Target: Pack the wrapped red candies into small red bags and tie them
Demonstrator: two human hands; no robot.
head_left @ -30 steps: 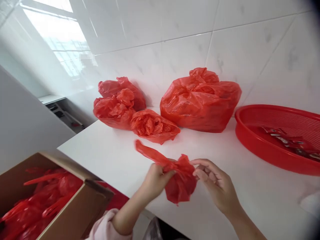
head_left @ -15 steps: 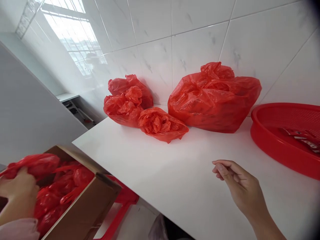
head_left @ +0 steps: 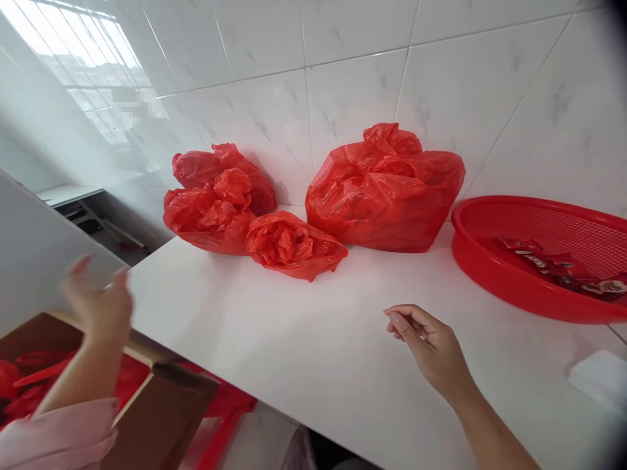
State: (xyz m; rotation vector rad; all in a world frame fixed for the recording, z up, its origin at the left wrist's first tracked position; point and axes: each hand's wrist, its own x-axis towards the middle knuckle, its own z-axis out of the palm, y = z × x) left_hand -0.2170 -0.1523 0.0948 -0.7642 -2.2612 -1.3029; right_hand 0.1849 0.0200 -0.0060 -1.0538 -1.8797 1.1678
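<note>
My left hand (head_left: 100, 297), a little blurred, is raised above the cardboard box (head_left: 161, 418) with its fingers apart and nothing in them. Red plastic bags (head_left: 29, 385) lie inside that box, partly covered by my forearm. My right hand (head_left: 424, 336) hovers over the white table (head_left: 304, 339), fingers curled against the thumb, and I see nothing between them. Beyond it stand a large filled red plastic bag (head_left: 382, 196) and a smaller gathered red bag (head_left: 294, 245). Two more red bags (head_left: 215, 209) sit bunched together at the left, near the wall.
A red plastic basket (head_left: 514, 274) at the right holds small packets (head_left: 563, 261). Something white (head_left: 600, 378) lies near the right edge. The tiled wall (head_left: 353, 85) closes off the back. A red stool (head_left: 220, 418) stands below the table's left edge, by the box.
My left hand has let go of the red bag in the box and come up and to the right, opening. The view has turned right; my right hand keeps its pose.
</note>
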